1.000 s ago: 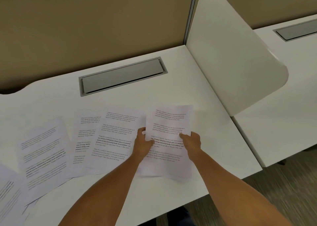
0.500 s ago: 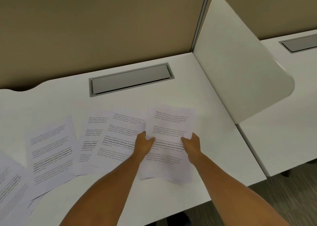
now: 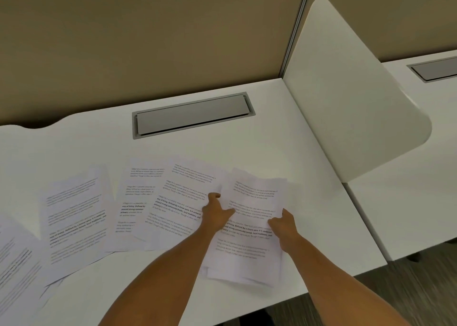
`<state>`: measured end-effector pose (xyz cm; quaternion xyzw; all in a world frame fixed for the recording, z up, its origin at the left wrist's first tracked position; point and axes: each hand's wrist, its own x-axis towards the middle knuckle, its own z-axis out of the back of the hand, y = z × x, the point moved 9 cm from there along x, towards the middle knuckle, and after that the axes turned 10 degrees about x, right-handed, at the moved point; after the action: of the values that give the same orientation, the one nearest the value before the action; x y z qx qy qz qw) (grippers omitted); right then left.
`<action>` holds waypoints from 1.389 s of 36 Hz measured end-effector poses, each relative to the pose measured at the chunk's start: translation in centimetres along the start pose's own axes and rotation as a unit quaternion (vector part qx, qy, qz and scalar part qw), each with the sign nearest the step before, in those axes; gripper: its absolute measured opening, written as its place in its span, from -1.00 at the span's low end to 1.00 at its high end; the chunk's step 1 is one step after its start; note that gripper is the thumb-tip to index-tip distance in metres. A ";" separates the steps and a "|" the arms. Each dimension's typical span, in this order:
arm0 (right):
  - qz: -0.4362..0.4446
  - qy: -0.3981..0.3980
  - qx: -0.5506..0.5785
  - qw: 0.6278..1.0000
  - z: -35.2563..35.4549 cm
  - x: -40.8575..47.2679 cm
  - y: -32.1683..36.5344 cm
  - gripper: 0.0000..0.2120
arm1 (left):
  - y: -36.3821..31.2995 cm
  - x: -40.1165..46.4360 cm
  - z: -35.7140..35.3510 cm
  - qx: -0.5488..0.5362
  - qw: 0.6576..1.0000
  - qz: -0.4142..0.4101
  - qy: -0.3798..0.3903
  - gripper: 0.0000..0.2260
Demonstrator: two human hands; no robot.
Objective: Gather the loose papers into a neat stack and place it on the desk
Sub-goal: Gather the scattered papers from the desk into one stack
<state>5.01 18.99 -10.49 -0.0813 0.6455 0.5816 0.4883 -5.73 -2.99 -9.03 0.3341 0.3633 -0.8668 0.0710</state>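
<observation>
Several printed white papers lie spread in a row across the white desk point(image 3: 284, 132). My right hand point(image 3: 284, 229) and my left hand point(image 3: 216, 213) both grip the rightmost sheets point(image 3: 254, 197), one hand on each side edge; the top of that small bundle bends upward a little. Just left of it lies another sheet point(image 3: 183, 189), overlapping a further one point(image 3: 138, 202). More sheets lie farther left point(image 3: 74, 216), and some reach the frame's left edge point(image 3: 14, 264).
A grey cable-tray lid point(image 3: 193, 115) is set into the desk behind the papers. A white rounded divider panel point(image 3: 346, 90) stands along the desk's right side, with a second desk point(image 3: 420, 177) beyond it. A tan partition wall runs behind.
The held sheets have lifted and tilted slightly, their top edge now curling. My left hand has shifted onto the bundle's left edge. The camera has tipped upward.
</observation>
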 end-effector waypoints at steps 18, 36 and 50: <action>0.120 0.087 0.160 0.976 -0.4 -2.6 6.4 -0.69 | -3.6 -1.3 4.3 -0.261 0.960 -0.101 0.008 -0.69; 0.247 0.098 0.130 0.955 1.8 -4.8 10.4 -0.66 | -8.7 -3.0 4.5 -0.246 0.949 -0.196 0.004 -0.60; 0.246 0.029 0.063 0.967 0.5 -3.9 8.9 -0.78 | -6.4 -2.2 3.6 -0.179 0.969 -0.169 -0.018 -0.62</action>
<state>1.35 20.35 -1.60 0.0936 0.6949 0.6393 0.3156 -8.33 -1.04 -2.02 0.2340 0.5628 -0.7927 -0.0116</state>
